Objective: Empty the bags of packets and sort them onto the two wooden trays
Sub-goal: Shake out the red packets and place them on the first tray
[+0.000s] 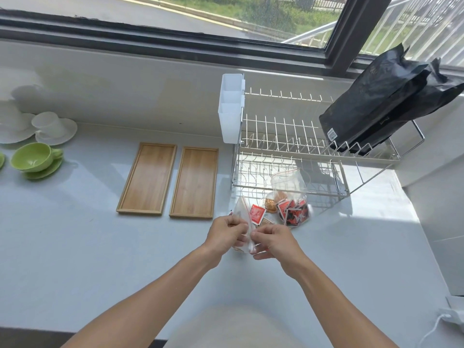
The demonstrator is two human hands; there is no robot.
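Two bare wooden trays lie side by side on the white counter, the left tray (147,178) and the right tray (193,182). To their right, my left hand (226,233) and my right hand (273,241) both pinch a clear plastic bag (242,209) at its mouth, held just above the counter. A red packet (257,214) shows beside it. Behind it a second clear bag (292,197) stands in front of the dish rack, holding red-and-black packets and brownish ones.
A wire dish rack (288,146) with a white cutlery holder (231,109) and black foil bags (381,104) stands at back right. White cups and saucers (50,126) and a green cup (35,156) sit at far left. A white cable (437,322) lies at the right edge.
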